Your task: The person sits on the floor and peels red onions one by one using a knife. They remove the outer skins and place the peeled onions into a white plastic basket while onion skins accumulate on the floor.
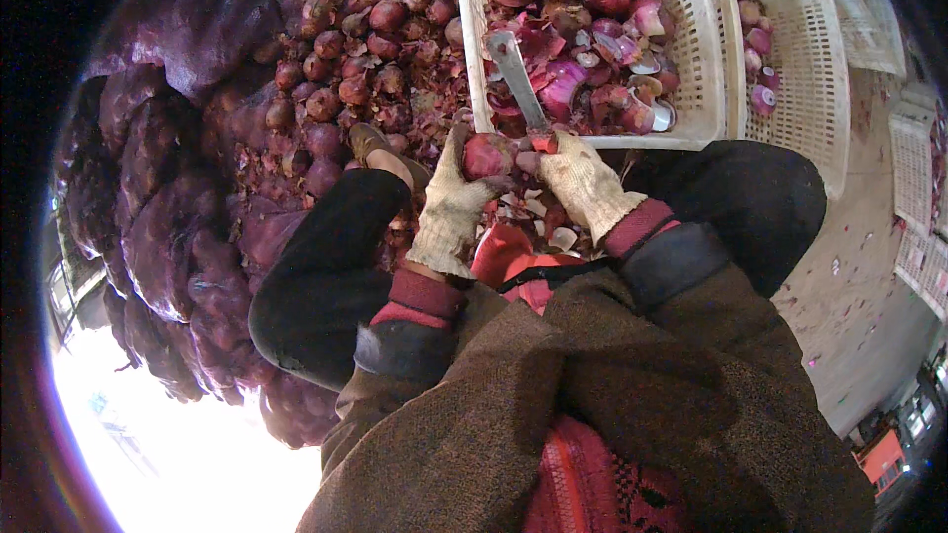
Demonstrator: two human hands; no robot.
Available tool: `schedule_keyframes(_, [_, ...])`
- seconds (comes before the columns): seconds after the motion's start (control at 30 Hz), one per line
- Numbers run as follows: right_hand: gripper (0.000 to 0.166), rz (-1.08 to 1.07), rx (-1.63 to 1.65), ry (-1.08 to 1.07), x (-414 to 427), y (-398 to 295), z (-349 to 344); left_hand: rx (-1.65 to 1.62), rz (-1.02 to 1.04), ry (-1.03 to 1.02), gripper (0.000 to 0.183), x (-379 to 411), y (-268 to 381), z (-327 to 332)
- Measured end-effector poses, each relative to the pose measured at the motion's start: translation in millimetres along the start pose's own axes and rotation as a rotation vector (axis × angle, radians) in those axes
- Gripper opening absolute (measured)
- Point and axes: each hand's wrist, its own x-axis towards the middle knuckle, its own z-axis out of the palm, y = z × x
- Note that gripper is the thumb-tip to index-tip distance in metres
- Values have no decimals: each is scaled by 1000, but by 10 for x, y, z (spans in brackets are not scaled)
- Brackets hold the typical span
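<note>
My left hand (452, 196), in a cream knit glove with dark fingertips, grips a red onion (488, 156) just in front of the near edge of a crate. Close by on the right, my right hand (581, 176) wears a matching glove. It holds a knife (521, 81) by its red handle, with the flat metal blade angled up and away over the crate. The onion's skin looks whole on the side I see. Below both hands, pale and red onion scraps (535, 209) lie between my legs.
A white plastic crate (700, 89) ahead holds red onions and loose peel. Another crate (803, 52) with several onions stands to its right. Unpeeled onions (348, 66) are heaped at the left, beside stacked purple mesh sacks (163, 200). Scraps dot the concrete floor (837, 266) at right.
</note>
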Motion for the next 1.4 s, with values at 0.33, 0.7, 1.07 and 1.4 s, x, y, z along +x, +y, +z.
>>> schedule_keyframes(0.33, [28, -142, -343, -187, -160, 200, -75, 445, -17, 117, 82, 26, 83, 27])
schedule_keyframes(0.7, [33, -74, -505, -177, -223, 211, -173, 262, 45, -12, 66, 361, -459, -92])
schedule_keyframes(1.07, [27, -114, -533, -122, -83, 170, -75, 177, -38, 138, 45, 15, 166, 132])
schedule_keyframes(1.4, [26, -156, -552, -88, 105, 160, 16, -123, -27, 17, 47, 50, 161, 180])
